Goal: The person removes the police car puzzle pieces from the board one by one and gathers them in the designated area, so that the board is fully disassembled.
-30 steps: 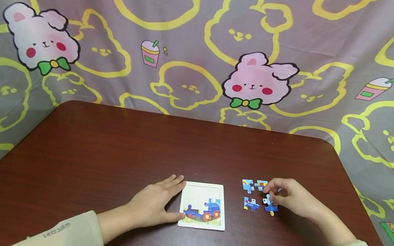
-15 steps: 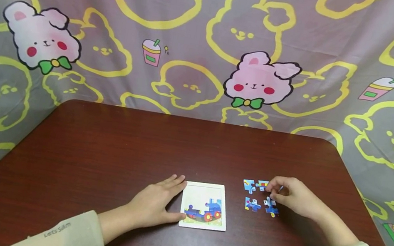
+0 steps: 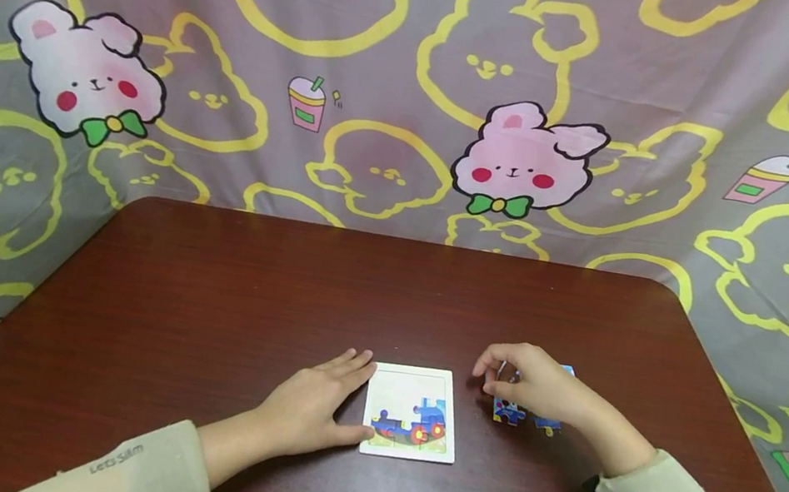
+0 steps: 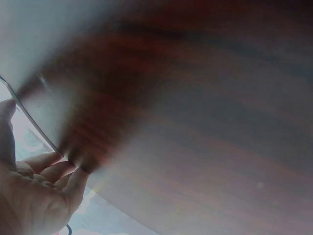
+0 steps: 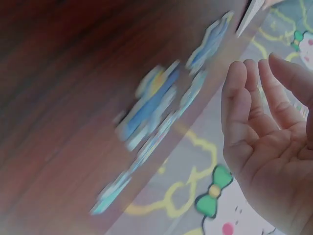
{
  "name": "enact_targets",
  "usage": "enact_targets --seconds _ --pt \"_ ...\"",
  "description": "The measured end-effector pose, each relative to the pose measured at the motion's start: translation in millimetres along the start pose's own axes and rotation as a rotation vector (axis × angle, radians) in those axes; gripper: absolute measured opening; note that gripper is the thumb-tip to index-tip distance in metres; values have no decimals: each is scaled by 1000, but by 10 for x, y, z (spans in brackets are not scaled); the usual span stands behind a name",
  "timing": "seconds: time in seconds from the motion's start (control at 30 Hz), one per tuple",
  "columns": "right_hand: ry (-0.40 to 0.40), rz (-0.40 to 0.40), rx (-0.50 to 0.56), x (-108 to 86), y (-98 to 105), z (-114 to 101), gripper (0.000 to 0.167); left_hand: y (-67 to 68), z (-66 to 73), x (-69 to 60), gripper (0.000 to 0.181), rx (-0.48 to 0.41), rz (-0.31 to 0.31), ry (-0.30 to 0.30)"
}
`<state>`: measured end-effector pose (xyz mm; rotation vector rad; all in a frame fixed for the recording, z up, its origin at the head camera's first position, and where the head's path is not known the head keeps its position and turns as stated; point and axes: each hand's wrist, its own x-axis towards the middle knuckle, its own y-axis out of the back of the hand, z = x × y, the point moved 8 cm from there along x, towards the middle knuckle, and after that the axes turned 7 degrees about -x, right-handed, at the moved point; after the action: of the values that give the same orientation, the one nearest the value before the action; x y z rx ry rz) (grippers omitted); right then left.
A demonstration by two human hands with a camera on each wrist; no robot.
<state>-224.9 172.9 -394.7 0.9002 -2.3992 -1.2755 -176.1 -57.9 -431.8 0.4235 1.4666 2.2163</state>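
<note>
A white square puzzle board (image 3: 406,454) lies on the table, with joined pieces showing a blue train with red wheels in its lower part. My left hand (image 3: 298,413) rests at the board's left edge, fingers spread, thumb on its lower left corner. In the left wrist view, the left hand (image 4: 41,191) touches the board's edge. My right hand (image 3: 535,379) hovers, fingers bent, over loose pieces (image 3: 509,413) right of the board, hiding some. No piece shows in the right hand (image 5: 266,127) in the right wrist view; several blurred pieces (image 5: 151,105) lie beside it.
The dark red-brown table (image 3: 267,287) reaches back to a grey curtain (image 3: 378,92) with yellow outlines and rabbit faces. A blue loose piece (image 3: 569,371) shows behind the right hand.
My right hand has moved left over the loose pieces, uncovering a piece at the right and covering those at the upper left. The left hand has stayed at the board.
</note>
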Motion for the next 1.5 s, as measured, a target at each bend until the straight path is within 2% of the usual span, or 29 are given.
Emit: enact_targets --seconds 0.27,0.37,0.43,0.63,0.9,1.27,1.5 --pt "99 -112 85 203 -275 -276 16 -2 14 -10 86 -5 -1 -2" --pt "132 -141 79 246 -349 -356 18 2 19 -6 86 -4 2 -7" --pt "160 -154 55 266 -388 -400 18 5 21 -3 86 -3 4 -10" --pt "153 -218 -38 316 -519 -448 18 -2 18 -1 85 -9 4 -11" --pt "185 -295 -139 306 -597 -491 29 -3 13 1 85 -7 8 -18" --pt "216 -307 -249 334 -613 -518 36 26 16 -4 85 -14 13 -17" --pt "207 -331 -266 364 -644 -523 37 26 10 -16 85 -21 13 -13"
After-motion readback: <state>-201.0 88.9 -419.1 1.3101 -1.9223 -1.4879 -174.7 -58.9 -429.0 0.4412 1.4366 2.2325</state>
